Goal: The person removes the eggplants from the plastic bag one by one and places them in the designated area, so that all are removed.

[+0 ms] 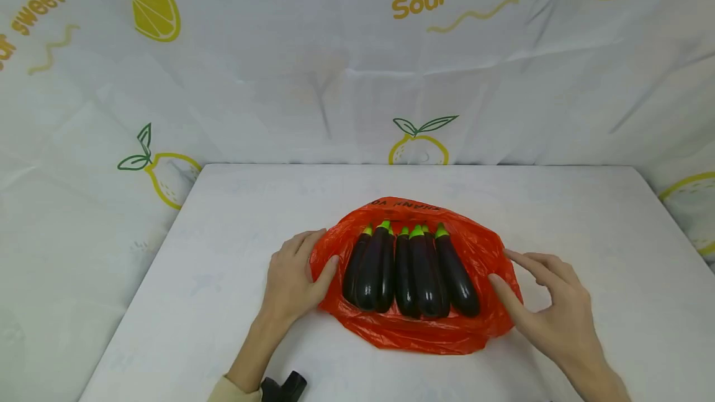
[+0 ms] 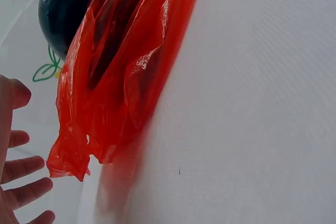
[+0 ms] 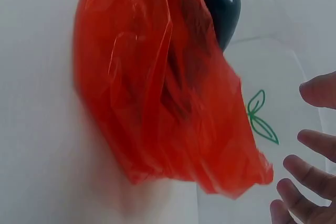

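Note:
Several dark purple eggplants (image 1: 427,278) with green stem ends lie side by side in an opened red plastic bag (image 1: 424,337), stems toward the back. At the bag's left edge is my left hand (image 1: 293,278), thumb and fingers spread apart. My right hand (image 1: 558,303) is at the right edge, its thumb and index fingertip right at the plastic. In the left wrist view the left fingers (image 2: 26,169) are separated, with the bag (image 2: 131,87) beside them. The right wrist view has the right fingers (image 3: 310,177) spread near the crumpled bag (image 3: 152,87).
The bag lies on a white-covered table (image 1: 234,203). Behind it hangs a white cloth (image 1: 268,79) printed with lemons and lettering. A black object (image 1: 285,386) is at the left wrist, by the beige sleeve (image 1: 231,389).

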`<state>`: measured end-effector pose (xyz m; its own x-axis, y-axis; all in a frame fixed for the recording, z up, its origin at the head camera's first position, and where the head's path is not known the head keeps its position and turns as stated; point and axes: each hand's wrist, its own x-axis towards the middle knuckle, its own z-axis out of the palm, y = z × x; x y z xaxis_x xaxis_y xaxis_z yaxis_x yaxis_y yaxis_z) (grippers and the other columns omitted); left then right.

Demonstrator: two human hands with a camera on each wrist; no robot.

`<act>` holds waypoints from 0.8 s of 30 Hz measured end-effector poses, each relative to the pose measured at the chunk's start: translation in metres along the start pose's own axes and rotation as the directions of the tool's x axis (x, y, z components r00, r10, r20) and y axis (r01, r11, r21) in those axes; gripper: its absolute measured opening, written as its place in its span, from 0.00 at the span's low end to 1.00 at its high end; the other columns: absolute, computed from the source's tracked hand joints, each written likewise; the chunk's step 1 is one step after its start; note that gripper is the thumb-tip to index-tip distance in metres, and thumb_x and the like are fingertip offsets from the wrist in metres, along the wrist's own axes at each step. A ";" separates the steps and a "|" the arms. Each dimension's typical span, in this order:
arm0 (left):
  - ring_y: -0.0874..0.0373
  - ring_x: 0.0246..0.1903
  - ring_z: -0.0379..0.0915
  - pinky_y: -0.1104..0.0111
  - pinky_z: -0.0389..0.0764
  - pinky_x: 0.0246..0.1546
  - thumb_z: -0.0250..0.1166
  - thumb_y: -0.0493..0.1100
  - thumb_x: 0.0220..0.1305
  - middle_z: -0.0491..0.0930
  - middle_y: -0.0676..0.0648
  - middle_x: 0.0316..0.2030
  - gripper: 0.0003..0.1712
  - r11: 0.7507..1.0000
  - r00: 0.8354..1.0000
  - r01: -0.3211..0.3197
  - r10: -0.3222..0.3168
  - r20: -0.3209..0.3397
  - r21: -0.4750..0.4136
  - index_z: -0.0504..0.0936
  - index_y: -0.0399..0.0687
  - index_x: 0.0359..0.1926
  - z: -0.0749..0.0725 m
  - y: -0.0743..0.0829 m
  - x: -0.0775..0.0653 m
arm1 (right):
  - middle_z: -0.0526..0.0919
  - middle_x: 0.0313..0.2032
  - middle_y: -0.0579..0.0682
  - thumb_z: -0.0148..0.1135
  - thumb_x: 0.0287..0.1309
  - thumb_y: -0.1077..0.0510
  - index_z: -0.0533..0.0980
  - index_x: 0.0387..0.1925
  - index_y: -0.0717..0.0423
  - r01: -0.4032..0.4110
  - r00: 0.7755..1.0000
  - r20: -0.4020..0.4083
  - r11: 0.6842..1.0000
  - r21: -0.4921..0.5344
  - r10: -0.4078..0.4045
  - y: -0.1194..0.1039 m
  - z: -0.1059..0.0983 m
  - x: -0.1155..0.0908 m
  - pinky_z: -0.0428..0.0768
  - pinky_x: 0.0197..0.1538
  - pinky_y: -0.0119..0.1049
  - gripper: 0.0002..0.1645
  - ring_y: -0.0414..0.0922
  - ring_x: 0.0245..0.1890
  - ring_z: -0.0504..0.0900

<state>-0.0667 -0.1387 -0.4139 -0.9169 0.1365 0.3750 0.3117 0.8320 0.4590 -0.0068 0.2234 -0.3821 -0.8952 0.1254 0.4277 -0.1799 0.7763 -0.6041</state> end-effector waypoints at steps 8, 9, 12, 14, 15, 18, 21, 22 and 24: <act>0.47 0.48 0.81 0.49 0.84 0.48 0.68 0.45 0.63 0.85 0.41 0.52 0.25 0.949 0.996 0.070 -0.086 -0.038 -0.307 0.81 0.40 0.59 0.012 -0.015 0.007 | 0.85 0.38 0.53 0.80 0.41 0.68 0.85 0.50 0.58 0.047 0.999 -0.017 0.989 0.143 -0.045 -0.011 0.008 0.001 0.70 0.42 0.12 0.29 0.26 0.39 0.73; 0.47 0.47 0.81 0.50 0.84 0.47 0.68 0.44 0.63 0.85 0.41 0.51 0.24 0.941 0.995 0.070 -0.090 -0.045 -0.332 0.82 0.40 0.58 0.014 -0.017 0.008 | 0.84 0.37 0.52 0.80 0.40 0.69 0.85 0.50 0.58 0.047 0.999 -0.022 0.986 0.163 -0.044 -0.012 0.009 0.001 0.71 0.42 0.12 0.29 0.27 0.37 0.74; 0.48 0.45 0.82 0.54 0.85 0.45 0.69 0.42 0.63 0.86 0.41 0.48 0.22 0.920 0.993 0.065 -0.098 -0.066 -0.385 0.83 0.39 0.57 0.018 -0.023 0.009 | 0.83 0.34 0.48 0.79 0.39 0.70 0.86 0.49 0.57 0.049 0.999 -0.030 0.976 0.214 -0.044 -0.015 0.012 0.000 0.74 0.40 0.14 0.29 0.30 0.34 0.75; 0.50 0.44 0.82 0.57 0.85 0.44 0.70 0.41 0.62 0.86 0.41 0.47 0.21 0.914 0.992 0.061 -0.099 -0.076 -0.402 0.83 0.39 0.56 0.022 -0.028 0.010 | 0.81 0.33 0.45 0.80 0.40 0.71 0.86 0.49 0.56 0.037 0.999 -0.018 0.971 0.238 -0.033 -0.018 0.013 0.000 0.75 0.39 0.15 0.29 0.32 0.32 0.76; 0.51 0.43 0.82 0.59 0.85 0.43 0.70 0.41 0.62 0.86 0.42 0.46 0.21 0.910 0.992 0.062 -0.102 -0.077 -0.409 0.83 0.39 0.56 0.024 -0.031 0.010 | 0.81 0.32 0.44 0.80 0.40 0.70 0.86 0.49 0.55 0.028 1.000 -0.006 0.969 0.246 -0.027 -0.019 0.013 0.000 0.76 0.39 0.16 0.29 0.33 0.31 0.77; 0.52 0.40 0.82 0.67 0.85 0.42 0.71 0.40 0.62 0.86 0.43 0.44 0.19 0.889 0.989 0.083 -0.128 -0.069 -0.450 0.84 0.40 0.54 0.030 -0.039 0.011 | 0.80 0.32 0.43 0.80 0.41 0.70 0.85 0.50 0.54 -0.009 0.999 0.032 0.966 0.259 0.000 -0.023 0.015 0.000 0.78 0.38 0.17 0.29 0.35 0.31 0.78; 0.57 0.36 0.81 0.73 0.83 0.38 0.72 0.40 0.62 0.87 0.44 0.40 0.16 0.860 0.986 0.103 -0.154 -0.062 -0.499 0.86 0.42 0.50 0.035 -0.046 0.012 | 0.80 0.32 0.44 0.80 0.43 0.70 0.85 0.51 0.53 -0.023 0.998 0.057 0.956 0.291 0.007 -0.025 0.018 0.000 0.80 0.38 0.18 0.29 0.36 0.32 0.79; 0.58 0.35 0.80 0.75 0.81 0.37 0.72 0.40 0.62 0.87 0.45 0.39 0.14 0.851 0.985 0.107 -0.161 -0.061 -0.513 0.87 0.42 0.49 0.037 -0.048 0.013 | 0.80 0.32 0.45 0.80 0.42 0.70 0.85 0.50 0.53 -0.020 0.998 0.055 0.952 0.306 0.003 -0.026 0.020 0.000 0.80 0.37 0.19 0.29 0.36 0.32 0.79; 0.62 0.33 0.78 0.77 0.79 0.35 0.72 0.40 0.62 0.87 0.46 0.36 0.11 0.840 0.985 0.107 -0.163 -0.060 -0.532 0.89 0.44 0.46 0.039 -0.050 0.014 | 0.81 0.33 0.46 0.80 0.42 0.71 0.85 0.50 0.53 -0.016 0.999 0.053 0.944 0.330 -0.001 -0.026 0.022 -0.001 0.81 0.36 0.20 0.29 0.36 0.33 0.79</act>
<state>-0.1049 -0.1576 -0.4626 -0.9388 -0.0330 0.3428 0.2968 0.4273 0.8540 -0.0106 0.1893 -0.3815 -0.9154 0.0913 0.3921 -0.2899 0.5264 -0.7993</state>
